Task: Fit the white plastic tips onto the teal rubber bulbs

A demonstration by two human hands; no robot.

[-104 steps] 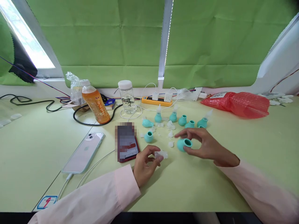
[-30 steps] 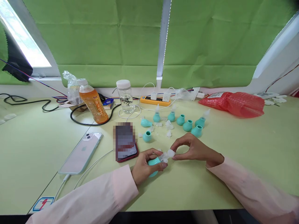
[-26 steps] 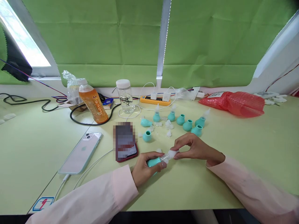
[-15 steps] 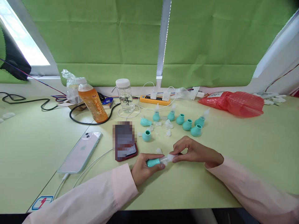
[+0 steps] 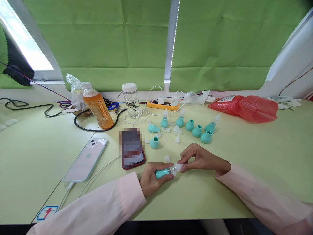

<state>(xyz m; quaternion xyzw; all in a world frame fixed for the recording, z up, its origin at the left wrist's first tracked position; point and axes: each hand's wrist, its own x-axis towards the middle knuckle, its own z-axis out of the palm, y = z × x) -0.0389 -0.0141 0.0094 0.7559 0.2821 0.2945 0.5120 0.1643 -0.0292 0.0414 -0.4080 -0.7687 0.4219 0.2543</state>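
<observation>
My left hand is wrapped round a turquoise bulb lying on its side, with a clear stem pointing right. Thumb and fingers of my right hand pinch a translucent white tip at the end of that stem. A small white cone lies just behind my left fingers. Farther back stand several open turquoise bulbs, among them one by the phone and one at the right. A few bulbs, such as this one, carry clear tips. Small translucent pieces lie among them.
A red-edged phone, its screen partly blurred, and a pale phone on a cable lie at the left. Behind are an orange drink bottle, a clear bottle, a yellow power strip and a red bag.
The view has shifted slightly. Both hands keep their holds, and the white tip and the bulb in my left hand have barely moved relative to each other.
</observation>
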